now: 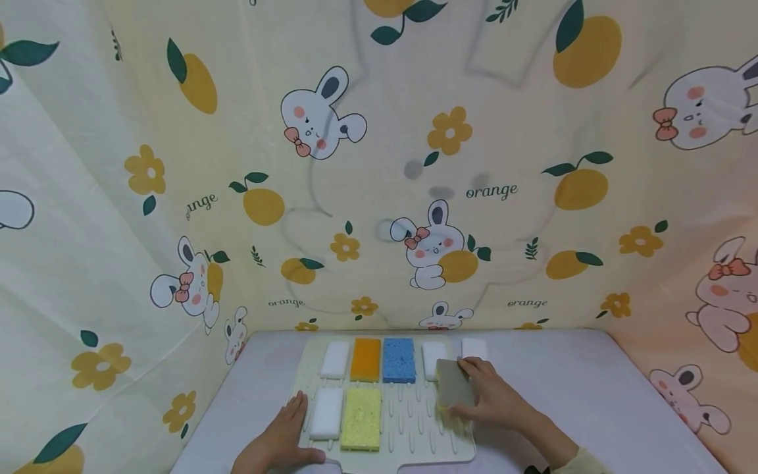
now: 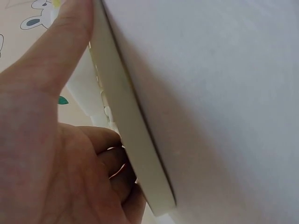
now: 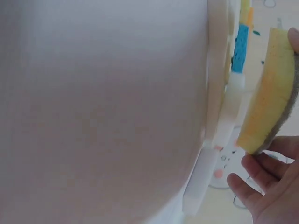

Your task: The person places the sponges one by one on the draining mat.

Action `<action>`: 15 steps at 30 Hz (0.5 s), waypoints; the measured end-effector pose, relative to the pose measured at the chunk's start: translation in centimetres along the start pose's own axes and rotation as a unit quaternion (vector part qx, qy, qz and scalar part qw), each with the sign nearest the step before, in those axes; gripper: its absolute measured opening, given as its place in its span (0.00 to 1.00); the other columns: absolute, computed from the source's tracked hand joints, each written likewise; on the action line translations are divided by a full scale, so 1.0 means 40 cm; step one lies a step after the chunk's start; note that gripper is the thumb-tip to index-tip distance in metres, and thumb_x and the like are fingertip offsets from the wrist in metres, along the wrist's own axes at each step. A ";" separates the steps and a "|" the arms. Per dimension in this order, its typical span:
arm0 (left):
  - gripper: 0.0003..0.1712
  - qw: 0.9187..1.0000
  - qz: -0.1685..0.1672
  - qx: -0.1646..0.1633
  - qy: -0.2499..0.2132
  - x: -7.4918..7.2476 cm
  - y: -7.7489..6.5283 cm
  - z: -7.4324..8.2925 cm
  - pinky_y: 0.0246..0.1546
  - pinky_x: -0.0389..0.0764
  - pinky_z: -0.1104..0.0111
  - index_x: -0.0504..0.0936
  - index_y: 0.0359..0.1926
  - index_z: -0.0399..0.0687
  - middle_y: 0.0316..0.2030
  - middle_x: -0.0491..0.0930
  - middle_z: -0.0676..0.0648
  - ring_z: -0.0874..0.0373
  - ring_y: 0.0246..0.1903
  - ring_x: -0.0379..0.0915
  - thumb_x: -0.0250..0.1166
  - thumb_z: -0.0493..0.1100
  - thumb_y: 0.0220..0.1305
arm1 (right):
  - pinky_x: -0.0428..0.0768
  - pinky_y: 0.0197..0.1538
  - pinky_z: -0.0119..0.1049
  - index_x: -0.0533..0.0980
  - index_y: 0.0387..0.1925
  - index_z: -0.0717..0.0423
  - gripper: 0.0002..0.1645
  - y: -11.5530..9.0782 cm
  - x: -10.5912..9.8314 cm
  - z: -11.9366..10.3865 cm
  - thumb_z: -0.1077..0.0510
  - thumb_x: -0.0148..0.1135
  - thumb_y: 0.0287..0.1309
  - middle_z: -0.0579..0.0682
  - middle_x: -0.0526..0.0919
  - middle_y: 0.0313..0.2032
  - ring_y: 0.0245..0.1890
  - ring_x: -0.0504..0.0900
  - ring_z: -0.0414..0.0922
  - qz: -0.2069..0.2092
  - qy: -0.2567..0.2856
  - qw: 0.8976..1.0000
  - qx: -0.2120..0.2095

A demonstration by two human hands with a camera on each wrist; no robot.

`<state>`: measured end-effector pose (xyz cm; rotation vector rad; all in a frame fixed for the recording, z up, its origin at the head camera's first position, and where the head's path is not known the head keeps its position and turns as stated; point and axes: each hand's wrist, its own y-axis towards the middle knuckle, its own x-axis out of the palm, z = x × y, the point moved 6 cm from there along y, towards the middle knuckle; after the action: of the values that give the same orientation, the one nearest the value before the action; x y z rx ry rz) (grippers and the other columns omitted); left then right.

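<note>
My right hand [image 1: 494, 400] grips a yellow sponge with a grey scouring layer [image 1: 454, 384] between thumb and fingers. The grey side faces up over the right part of a cream pegged board [image 1: 435, 455]. In the right wrist view this scouring sponge [image 3: 270, 93] bows and is raised above the board. My left hand [image 1: 278, 434] touches the board's near left corner, fingers along the left side and thumb at the front edge. On the board stand white sponges [image 1: 326, 413], an orange sponge [image 1: 365, 359], a blue sponge [image 1: 399, 360] and a yellow sponge [image 1: 360, 419].
Behind my right hand, a white block [image 1: 474, 349] lies on the table [image 1: 551, 375] just off the board's far right corner. A curtain [image 1: 379, 197] printed with rabbits and oranges closes off the back and both sides of the table.
</note>
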<state>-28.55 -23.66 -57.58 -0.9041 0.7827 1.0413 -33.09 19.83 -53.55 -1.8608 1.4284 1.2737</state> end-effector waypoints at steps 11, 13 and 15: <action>0.77 1.000 0.001 -0.004 0.018 0.003 0.005 -0.001 0.81 0.54 0.40 0.55 0.81 0.25 0.81 0.53 0.25 0.30 0.81 0.50 0.83 0.70 0.48 | 0.84 0.58 0.59 0.64 0.79 0.68 0.72 -0.008 0.037 -0.062 0.21 0.75 0.51 0.65 0.70 0.72 0.68 0.73 0.60 -0.016 0.008 0.999 -0.042; 0.78 1.000 -0.004 -0.001 0.019 0.003 0.002 -0.002 0.81 0.53 0.39 0.54 0.81 0.25 0.81 0.52 0.25 0.29 0.81 0.49 0.82 0.72 0.49 | 0.84 0.58 0.60 0.64 0.78 0.68 0.71 -0.011 0.043 -0.074 0.22 0.76 0.51 0.65 0.71 0.72 0.68 0.74 0.60 -0.016 0.011 0.999 -0.049; 0.78 1.000 -0.003 0.001 0.013 0.002 0.000 -0.002 0.81 0.52 0.39 0.54 0.81 0.25 0.81 0.51 0.25 0.28 0.81 0.48 0.82 0.71 0.48 | 0.83 0.59 0.60 0.64 0.78 0.68 0.71 -0.011 0.049 -0.084 0.23 0.76 0.51 0.65 0.71 0.71 0.67 0.74 0.60 -0.016 0.013 0.998 -0.052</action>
<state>-28.54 -23.69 -57.69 -0.9193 0.8010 1.0249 -31.32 16.34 -53.76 -1.9677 1.3622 1.3363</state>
